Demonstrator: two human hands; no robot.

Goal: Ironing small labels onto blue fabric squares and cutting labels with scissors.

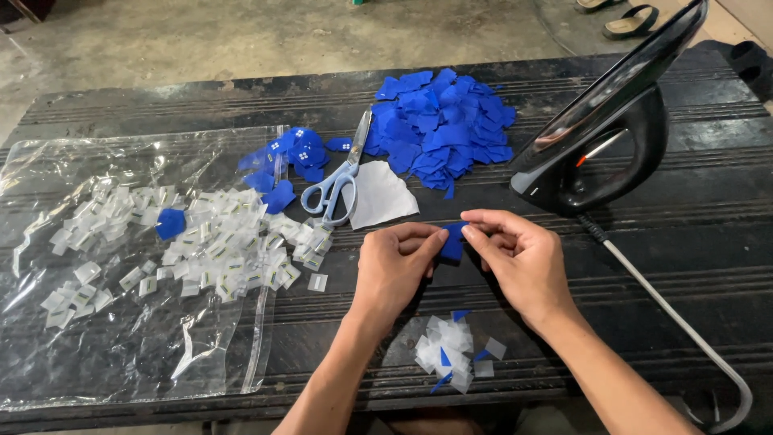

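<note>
Blue cloth, one small piece (453, 242) of it, sits pinched between both hands near the middle of the dark ribbed table (708, 242). The left hand (394, 266) has its fingers curled in, thumb and forefinger closed on the left edge of the piece; the right hand (519, 258) grips the right edge the same way, fingertips nearly touching those of the left.

Just near of the hands, close to the table's near edge, lies a little heap of white scraps (452, 353) with a few blue slivers mixed in. Far of the hands sits a large pile of blue cloth pieces (443, 129). Left of that pile lie scissors (338, 181) with pale blue handles, and a white sheet of paper (382, 195) rests just beside them. A smaller group of blue pieces (294, 157) lies left of the scissors. On the left, a clear plastic bag (97, 338) is spread flat, strewn with small white tags (217, 242). A black iron (604, 121) stands upright on the right, its cord (684, 322) trailing toward the near edge.
</note>
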